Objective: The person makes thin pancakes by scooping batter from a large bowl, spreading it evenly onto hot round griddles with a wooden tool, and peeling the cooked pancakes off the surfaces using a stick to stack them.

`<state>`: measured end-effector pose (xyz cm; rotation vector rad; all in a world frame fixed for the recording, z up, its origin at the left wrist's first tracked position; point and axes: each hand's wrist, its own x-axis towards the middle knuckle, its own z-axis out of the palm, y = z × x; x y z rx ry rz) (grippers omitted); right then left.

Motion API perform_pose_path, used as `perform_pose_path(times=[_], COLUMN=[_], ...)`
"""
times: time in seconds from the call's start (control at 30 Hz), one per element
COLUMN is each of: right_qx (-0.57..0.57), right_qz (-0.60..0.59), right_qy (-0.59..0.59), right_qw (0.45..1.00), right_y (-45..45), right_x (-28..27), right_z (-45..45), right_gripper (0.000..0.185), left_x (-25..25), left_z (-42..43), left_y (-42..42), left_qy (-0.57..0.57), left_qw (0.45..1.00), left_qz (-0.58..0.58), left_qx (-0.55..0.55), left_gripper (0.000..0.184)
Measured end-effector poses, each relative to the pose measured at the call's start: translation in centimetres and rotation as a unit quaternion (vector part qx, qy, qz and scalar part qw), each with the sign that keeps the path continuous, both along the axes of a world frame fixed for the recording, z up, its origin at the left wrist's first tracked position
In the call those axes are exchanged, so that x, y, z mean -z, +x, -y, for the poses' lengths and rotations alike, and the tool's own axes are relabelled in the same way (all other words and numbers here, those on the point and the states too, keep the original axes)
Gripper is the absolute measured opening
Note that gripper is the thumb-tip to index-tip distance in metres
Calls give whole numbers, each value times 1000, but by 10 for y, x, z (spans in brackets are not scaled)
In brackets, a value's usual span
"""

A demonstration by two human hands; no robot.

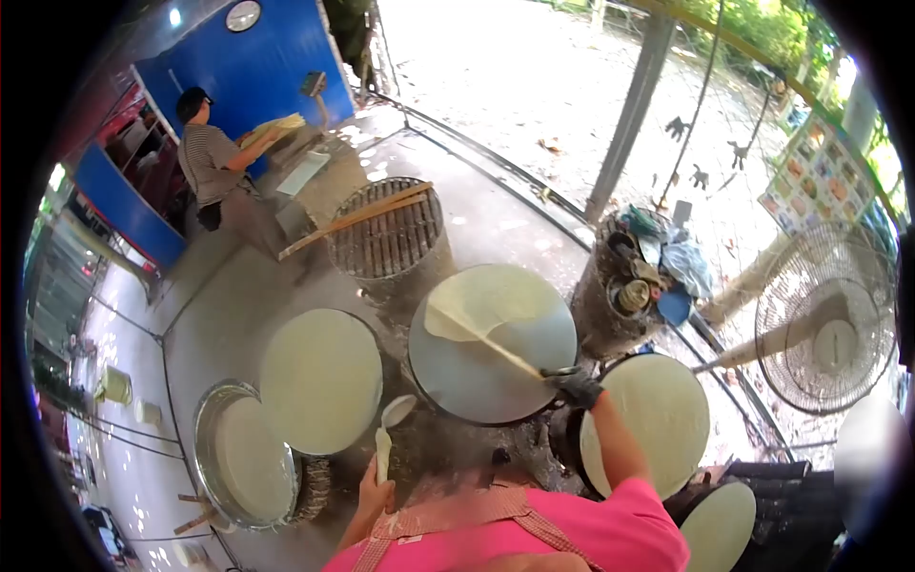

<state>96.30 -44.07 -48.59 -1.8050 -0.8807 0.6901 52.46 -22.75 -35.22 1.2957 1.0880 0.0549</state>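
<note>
My left hand [376, 493] is closed around the pale handle of a ladle [399, 411], whose round bowl points away from me. My right hand [576, 388], in a dark glove, grips a long thin wooden spreader [505, 355]. Its far end reaches into the pale batter [500, 294] that coats the far part of a round grey griddle [481, 383]. The near part of this griddle shows bare. Left of it lies a round surface coated in pale batter [322, 381], partly over a metal basin [203, 448] of whitish liquid. Another coated round griddle [658, 419] is under my right forearm.
A slatted drum [386, 229] with wooden sticks across it stands ahead. Further left, a person [217, 157] handles pale sheets at a work surface. A cluttered drum [624, 286] and a large fan [829, 324] are on the right. Another pale round [721, 529] lies lower right.
</note>
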Motion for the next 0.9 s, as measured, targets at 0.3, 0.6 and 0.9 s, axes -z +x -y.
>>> perform_pose_path(times=[0.3, 0.6, 0.9], right_qx=[96, 58, -3], right_qz=[-424, -301, -378], right_qy=[-142, -239, -33], right_qw=[890, 922, 925], right_y=[-11, 52, 61], right_x=[-67, -77, -53], right_z=[-36, -77, -60], right_gripper=[16, 24, 26], left_x=[74, 19, 8], left_z=[12, 36, 45], left_y=[-56, -47, -57], left_qy=[33, 8, 9], left_qw=[999, 996, 996], left_qz=[-1, -73, -69], left_qx=[-12, -47, -60], left_gripper=[69, 67, 66])
